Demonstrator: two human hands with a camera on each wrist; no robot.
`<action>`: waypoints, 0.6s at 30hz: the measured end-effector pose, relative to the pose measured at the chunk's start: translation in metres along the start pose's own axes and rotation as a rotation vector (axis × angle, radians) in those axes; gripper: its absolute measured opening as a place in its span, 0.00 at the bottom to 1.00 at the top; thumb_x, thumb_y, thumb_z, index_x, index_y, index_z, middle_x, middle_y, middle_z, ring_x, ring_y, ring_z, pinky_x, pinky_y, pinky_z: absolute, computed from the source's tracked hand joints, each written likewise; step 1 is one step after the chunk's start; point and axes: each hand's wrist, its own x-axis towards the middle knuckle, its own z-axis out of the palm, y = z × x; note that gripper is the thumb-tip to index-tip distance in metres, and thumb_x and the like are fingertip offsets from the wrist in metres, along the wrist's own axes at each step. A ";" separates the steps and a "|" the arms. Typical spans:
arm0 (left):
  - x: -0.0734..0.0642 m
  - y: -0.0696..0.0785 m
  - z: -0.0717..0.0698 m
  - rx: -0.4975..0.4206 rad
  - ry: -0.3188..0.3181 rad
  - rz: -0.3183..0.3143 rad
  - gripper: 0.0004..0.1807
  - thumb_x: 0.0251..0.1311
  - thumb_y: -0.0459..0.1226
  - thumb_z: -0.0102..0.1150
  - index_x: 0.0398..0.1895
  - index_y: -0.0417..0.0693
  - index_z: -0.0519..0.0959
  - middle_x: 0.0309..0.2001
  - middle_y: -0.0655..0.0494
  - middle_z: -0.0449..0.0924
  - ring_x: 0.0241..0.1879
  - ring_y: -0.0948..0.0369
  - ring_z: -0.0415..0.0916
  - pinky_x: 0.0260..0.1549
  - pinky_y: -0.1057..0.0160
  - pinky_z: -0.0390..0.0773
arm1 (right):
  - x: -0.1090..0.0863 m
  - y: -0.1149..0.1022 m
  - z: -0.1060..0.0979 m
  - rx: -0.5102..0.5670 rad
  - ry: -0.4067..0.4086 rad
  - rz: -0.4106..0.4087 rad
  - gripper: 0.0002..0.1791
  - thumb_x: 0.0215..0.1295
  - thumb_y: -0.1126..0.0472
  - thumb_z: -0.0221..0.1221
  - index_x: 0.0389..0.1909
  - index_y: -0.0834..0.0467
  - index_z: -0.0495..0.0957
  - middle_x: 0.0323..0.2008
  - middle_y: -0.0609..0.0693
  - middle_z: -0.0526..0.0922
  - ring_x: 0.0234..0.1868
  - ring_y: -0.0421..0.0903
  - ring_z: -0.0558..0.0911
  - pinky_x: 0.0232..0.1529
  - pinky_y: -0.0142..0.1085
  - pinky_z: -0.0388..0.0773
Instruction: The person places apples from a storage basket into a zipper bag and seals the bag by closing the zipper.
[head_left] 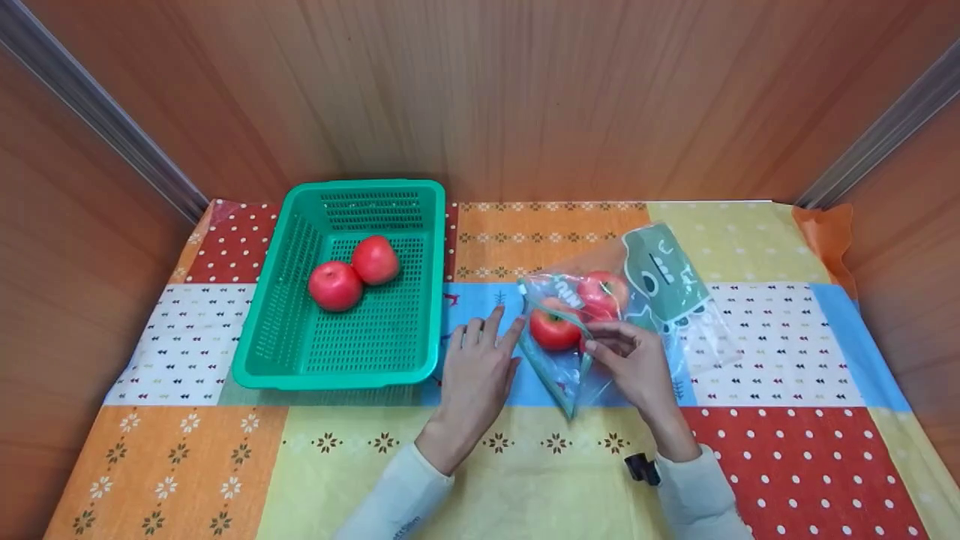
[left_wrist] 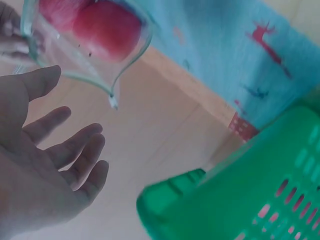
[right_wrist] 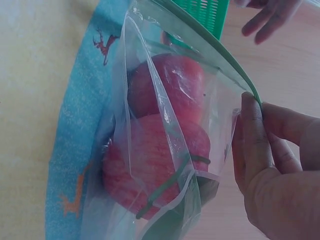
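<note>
A clear zip bag [head_left: 671, 274] with a green cartoon print lies on the cloth, its mouth parted and turned toward the left. Inside it are red apples [head_left: 556, 328], at least two of them visible. My right hand [head_left: 637, 367] pinches the green-edged rim of the bag between thumb and fingers, as the right wrist view shows. Between the basket and the bag is my left hand [head_left: 480, 367], fingers spread and holding nothing. Left of that hand stands a green plastic basket [head_left: 437, 315] with two more apples [head_left: 335, 286] touching each other in it.
A patchwork-patterned tablecloth [head_left: 345, 465] covers the table. Wooden panels [head_left: 525, 97] rise at the back and on both sides. Orange cloth [head_left: 827, 240] bunches up at the far right corner. A small black object [head_left: 642, 469] sits at the right wrist.
</note>
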 end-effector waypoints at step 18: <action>0.007 -0.045 -0.029 -0.067 0.058 -0.102 0.30 0.64 0.47 0.74 0.69 0.52 0.80 0.68 0.43 0.78 0.58 0.46 0.76 0.58 0.47 0.77 | 0.001 0.001 -0.002 0.003 -0.015 -0.030 0.14 0.67 0.75 0.67 0.53 0.67 0.86 0.49 0.63 0.89 0.45 0.49 0.91 0.42 0.33 0.87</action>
